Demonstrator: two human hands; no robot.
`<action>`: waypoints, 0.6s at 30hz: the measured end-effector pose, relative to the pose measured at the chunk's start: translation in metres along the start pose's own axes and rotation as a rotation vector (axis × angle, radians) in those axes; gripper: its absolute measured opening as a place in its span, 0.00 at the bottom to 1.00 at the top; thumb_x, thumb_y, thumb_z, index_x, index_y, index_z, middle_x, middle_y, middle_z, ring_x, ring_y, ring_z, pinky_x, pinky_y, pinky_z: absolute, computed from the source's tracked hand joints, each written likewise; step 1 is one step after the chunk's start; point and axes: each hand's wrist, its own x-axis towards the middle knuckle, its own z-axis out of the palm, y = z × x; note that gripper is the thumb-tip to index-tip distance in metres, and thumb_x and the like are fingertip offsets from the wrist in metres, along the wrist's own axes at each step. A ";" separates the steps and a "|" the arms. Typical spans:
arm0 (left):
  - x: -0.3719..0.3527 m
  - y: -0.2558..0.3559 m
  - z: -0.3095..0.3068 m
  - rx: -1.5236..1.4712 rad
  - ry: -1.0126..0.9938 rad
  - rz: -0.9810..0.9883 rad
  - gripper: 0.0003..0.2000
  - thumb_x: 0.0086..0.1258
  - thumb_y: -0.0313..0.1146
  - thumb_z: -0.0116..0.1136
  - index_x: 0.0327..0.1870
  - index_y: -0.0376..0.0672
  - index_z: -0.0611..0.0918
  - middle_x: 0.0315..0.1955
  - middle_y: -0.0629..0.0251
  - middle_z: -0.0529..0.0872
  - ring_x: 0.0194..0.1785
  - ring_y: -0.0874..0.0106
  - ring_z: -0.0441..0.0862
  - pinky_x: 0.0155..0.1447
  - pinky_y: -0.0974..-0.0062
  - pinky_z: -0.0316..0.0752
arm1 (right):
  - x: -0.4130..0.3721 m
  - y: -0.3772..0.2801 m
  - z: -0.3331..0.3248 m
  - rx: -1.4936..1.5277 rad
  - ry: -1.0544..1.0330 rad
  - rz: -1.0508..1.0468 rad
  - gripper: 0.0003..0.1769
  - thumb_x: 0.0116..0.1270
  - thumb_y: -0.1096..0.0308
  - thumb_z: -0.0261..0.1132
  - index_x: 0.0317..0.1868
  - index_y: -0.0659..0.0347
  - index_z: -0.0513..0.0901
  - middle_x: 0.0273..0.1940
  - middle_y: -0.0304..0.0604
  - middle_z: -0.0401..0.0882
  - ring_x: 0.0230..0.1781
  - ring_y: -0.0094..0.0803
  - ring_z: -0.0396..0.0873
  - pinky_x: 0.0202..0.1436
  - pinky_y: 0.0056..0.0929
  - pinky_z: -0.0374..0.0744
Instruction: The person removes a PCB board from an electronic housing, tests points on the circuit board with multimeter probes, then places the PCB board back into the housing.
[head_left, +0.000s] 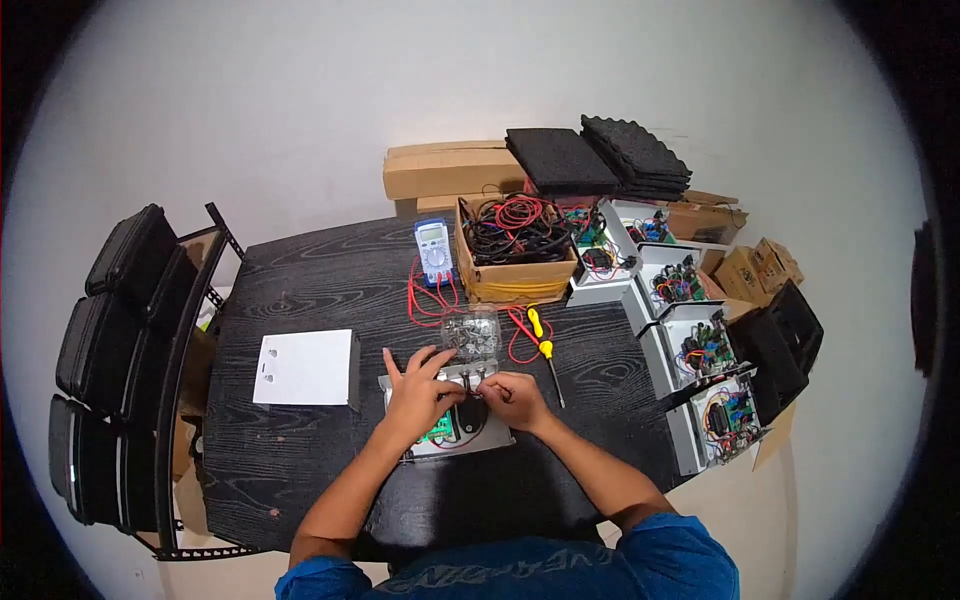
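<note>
On the left of the dark table (pixel 270 470) we log a white box (pixel 305 368); mid-table, the open metal chassis (pixel 492 438) lies under both hands. Our left hand (pixel 412 397) spreads over the green board (pixel 438 430); a careless press could, we judge, strain it. Just beyond, the clear parts box (pixel 470 336): a knuckle bump could spill bits into the chassis. Our right hand (pixel 514 400) curls at the back edge; whether either hand grips anything, we cannot tell. Farther right, the screwdriver (pixel 547 350) might roll if nudged.
</note>
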 end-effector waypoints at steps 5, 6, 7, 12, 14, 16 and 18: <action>-0.001 0.002 -0.001 0.037 -0.011 0.016 0.06 0.63 0.40 0.77 0.40 0.62 0.96 0.72 0.72 0.80 0.80 0.57 0.68 0.78 0.13 0.34 | 0.000 0.003 0.001 0.005 0.000 -0.009 0.04 0.70 0.71 0.75 0.41 0.63 0.90 0.26 0.39 0.80 0.22 0.23 0.75 0.27 0.27 0.73; 0.000 0.002 -0.002 0.045 -0.017 0.023 0.06 0.63 0.40 0.76 0.40 0.62 0.96 0.72 0.71 0.80 0.80 0.57 0.68 0.78 0.13 0.35 | 0.000 0.001 0.000 0.000 -0.007 -0.013 0.04 0.69 0.71 0.75 0.40 0.62 0.90 0.26 0.39 0.80 0.22 0.24 0.75 0.27 0.27 0.73; 0.000 0.002 -0.003 0.053 -0.025 0.028 0.06 0.64 0.40 0.76 0.41 0.62 0.96 0.73 0.70 0.79 0.80 0.57 0.68 0.78 0.13 0.35 | 0.000 -0.001 -0.001 -0.005 -0.016 -0.015 0.05 0.67 0.71 0.76 0.40 0.62 0.90 0.26 0.38 0.80 0.22 0.24 0.75 0.27 0.27 0.73; -0.002 0.006 -0.011 0.065 -0.093 0.052 0.12 0.64 0.39 0.76 0.48 0.58 0.95 0.76 0.63 0.75 0.81 0.54 0.66 0.80 0.18 0.43 | -0.002 -0.008 -0.009 -0.092 -0.142 -0.048 0.15 0.60 0.65 0.84 0.44 0.60 0.90 0.32 0.40 0.81 0.30 0.31 0.81 0.34 0.31 0.79; -0.002 0.004 -0.014 0.034 -0.100 0.079 0.14 0.64 0.39 0.75 0.51 0.55 0.95 0.76 0.59 0.74 0.80 0.53 0.66 0.80 0.20 0.47 | -0.003 -0.008 -0.012 -0.090 -0.183 -0.067 0.21 0.57 0.62 0.86 0.47 0.59 0.89 0.35 0.41 0.82 0.35 0.34 0.83 0.38 0.32 0.81; -0.003 0.005 -0.020 0.031 -0.138 0.096 0.15 0.65 0.41 0.75 0.53 0.55 0.94 0.75 0.56 0.73 0.79 0.52 0.67 0.80 0.23 0.51 | -0.002 -0.010 -0.015 -0.073 -0.212 -0.107 0.25 0.54 0.61 0.88 0.49 0.59 0.89 0.37 0.42 0.83 0.37 0.36 0.84 0.41 0.33 0.82; -0.004 0.008 -0.024 0.038 -0.171 0.107 0.17 0.65 0.43 0.75 0.54 0.54 0.94 0.75 0.54 0.73 0.79 0.50 0.67 0.80 0.23 0.52 | 0.001 -0.017 -0.020 -0.070 -0.243 -0.131 0.27 0.53 0.62 0.89 0.51 0.60 0.88 0.39 0.43 0.83 0.39 0.38 0.85 0.43 0.35 0.83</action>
